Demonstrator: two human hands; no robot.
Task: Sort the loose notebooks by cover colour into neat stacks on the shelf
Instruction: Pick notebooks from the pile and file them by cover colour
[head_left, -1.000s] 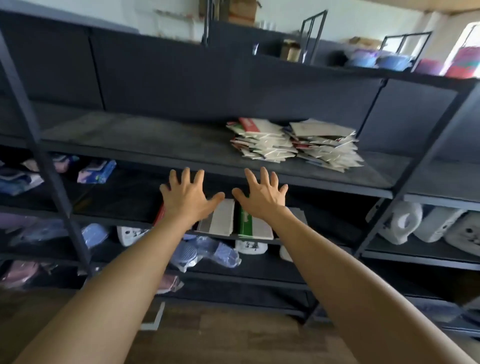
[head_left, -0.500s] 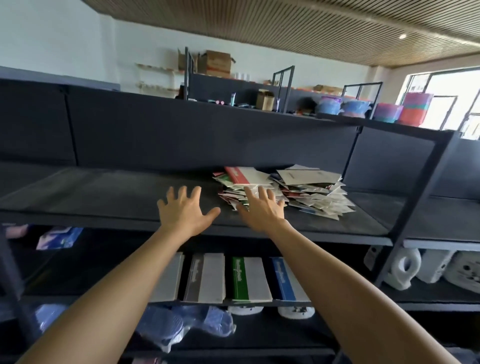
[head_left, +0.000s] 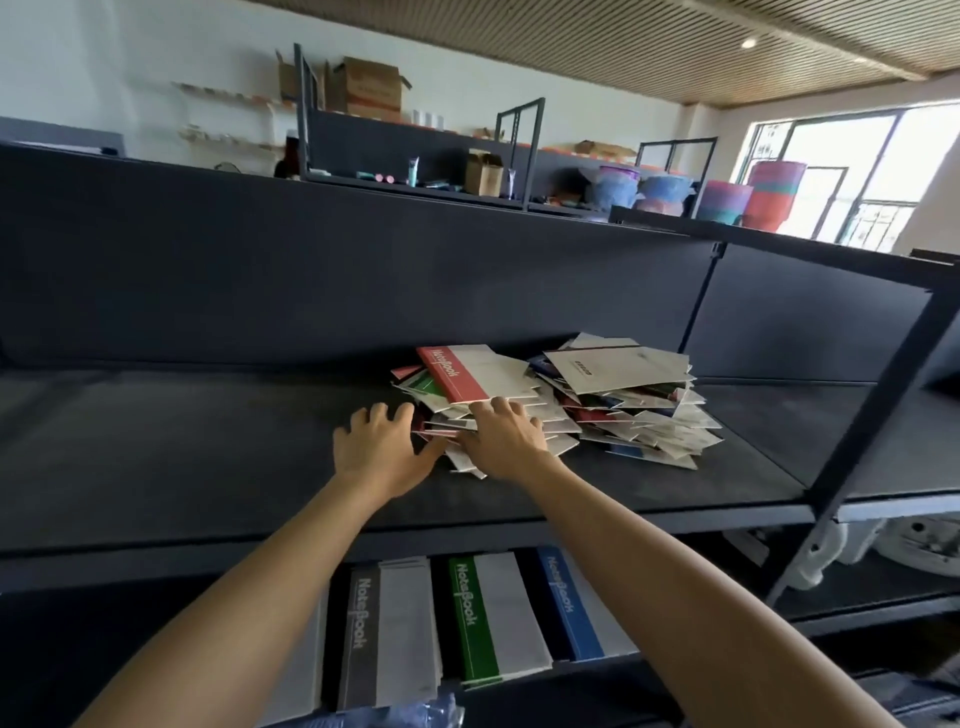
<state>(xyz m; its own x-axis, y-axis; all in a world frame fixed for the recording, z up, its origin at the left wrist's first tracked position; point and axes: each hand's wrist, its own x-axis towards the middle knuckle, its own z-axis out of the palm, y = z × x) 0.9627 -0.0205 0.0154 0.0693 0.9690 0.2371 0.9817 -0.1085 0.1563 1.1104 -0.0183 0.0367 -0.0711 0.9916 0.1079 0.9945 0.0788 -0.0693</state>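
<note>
- Shelf (head_left: 182, 447): dark, matt and wide, with a dark back panel and black metal posts on the right.
- Loose notebooks (head_left: 639, 415): one untidy heap right of the shelf's middle, in two humps that touch. Most covers face different ways and the colours are mixed.
- Red notebook (head_left: 470, 376): on top of the left hump, tilted, with "Notebook" printed along its red band.
- Pale notebook (head_left: 618, 366): on top of the right hump; its print is too small to read.
- Left grip (head_left: 382, 449): at the heap's left edge, fingers bent with tips down, thumb stretched to the lowest notebooks. Whether it pinches any cannot be told.
- Right grip (head_left: 506, 441): laid on the front of the left hump, fingers close together, tips touching the red notebook's near edge; nothing is pinched.
- Lower shelf: sorted stacks side by side, with a grey notebook (head_left: 384, 634), a green notebook (head_left: 488, 618) and a blue notebook (head_left: 574, 603) on top. A further stack on the left is largely hidden by the left forearm.
- Room: white walls, slatted ceiling (head_left: 623, 47) and a bright window (head_left: 857, 171) on the right.
- Far racks: cardboard boxes (head_left: 371, 88) and stacked coloured tubs (head_left: 774, 195).
- Hard to make out: white objects (head_left: 909, 540) on the lower right shelf, cut off by a post, and blue plastic (head_left: 400, 717) at the bottom edge.
</note>
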